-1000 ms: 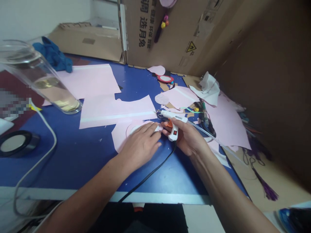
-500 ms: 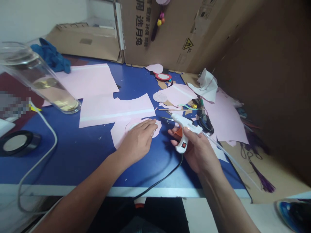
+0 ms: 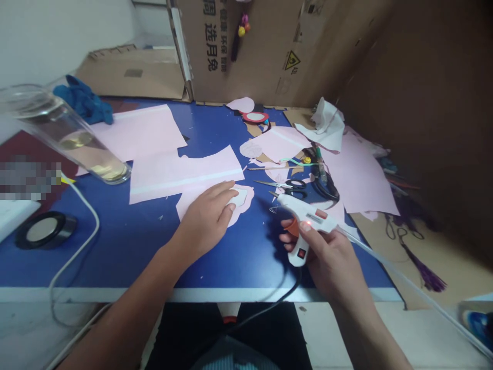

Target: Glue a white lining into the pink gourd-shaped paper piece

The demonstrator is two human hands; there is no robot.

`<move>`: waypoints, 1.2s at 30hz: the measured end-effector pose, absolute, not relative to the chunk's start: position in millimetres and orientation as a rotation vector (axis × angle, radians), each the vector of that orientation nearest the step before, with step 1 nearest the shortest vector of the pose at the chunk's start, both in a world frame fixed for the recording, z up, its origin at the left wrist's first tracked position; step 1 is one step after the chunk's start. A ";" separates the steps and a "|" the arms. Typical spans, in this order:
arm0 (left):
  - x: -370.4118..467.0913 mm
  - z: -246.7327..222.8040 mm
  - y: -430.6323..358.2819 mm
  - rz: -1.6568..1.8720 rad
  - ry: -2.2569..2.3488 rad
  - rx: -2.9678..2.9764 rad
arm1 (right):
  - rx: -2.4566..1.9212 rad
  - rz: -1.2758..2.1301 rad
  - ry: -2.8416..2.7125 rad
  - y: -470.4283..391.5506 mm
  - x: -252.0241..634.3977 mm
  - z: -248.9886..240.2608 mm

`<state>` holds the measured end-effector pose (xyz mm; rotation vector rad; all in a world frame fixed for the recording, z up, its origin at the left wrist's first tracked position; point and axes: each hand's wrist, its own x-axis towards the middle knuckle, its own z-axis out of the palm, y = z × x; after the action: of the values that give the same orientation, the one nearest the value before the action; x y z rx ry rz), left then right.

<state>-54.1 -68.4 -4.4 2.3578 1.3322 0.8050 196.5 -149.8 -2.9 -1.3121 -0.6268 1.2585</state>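
My right hand [image 3: 335,257] is wrapped round the grip of a white hot glue gun [image 3: 308,218] with an orange trigger. Its nozzle points up and left, and a long clear glue stick [image 3: 370,249] runs out of its rear. The gun is held above the blue table, away from the paper. My left hand [image 3: 208,218] rests on the table with fingers and thumb about a small white piece [image 3: 239,197]. That piece lies on a pink scalloped paper cutout [image 3: 248,198]. The hand covers part of both.
Scissors [image 3: 287,185] lie beyond the nozzle among pink scraps. Pink sheets [image 3: 185,174] spread behind my left hand. At left stand a clear glass of liquid [image 3: 96,149] and a roll of black tape [image 3: 46,229]. A cardboard wall [image 3: 262,61] closes off the back.
The glue gun has moved right and down, away from the cutout, uncovering the scissors. My left hand has drawn back a little, so more of the white piece shows.
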 end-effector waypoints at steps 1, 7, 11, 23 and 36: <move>-56.5 -3.9 -70.6 0.743 1.304 2.436 | -1.310 1.252 -0.628 -150.9 197.2 -4.3; -62.7 -10.0 -79.7 0.515 1.188 2.693 | -1.296 1.239 -0.611 -153.1 197.4 -8.8; -60.0 -16.4 -82.8 0.453 1.215 2.793 | -1.324 1.233 -0.623 -153.7 197.1 -9.9; -60.4 -12.3 -84.1 0.605 1.243 2.601 | -1.375 1.251 -0.687 -157.3 201.1 -13.1; -63.6 -14.6 -86.2 0.614 1.210 2.659 | -1.429 1.258 -0.781 -161.2 200.3 -11.5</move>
<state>-63.6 -86.2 -14.6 2.6592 1.2101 0.6137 200.3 -161.2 -11.5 -1.4288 -0.7814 1.2582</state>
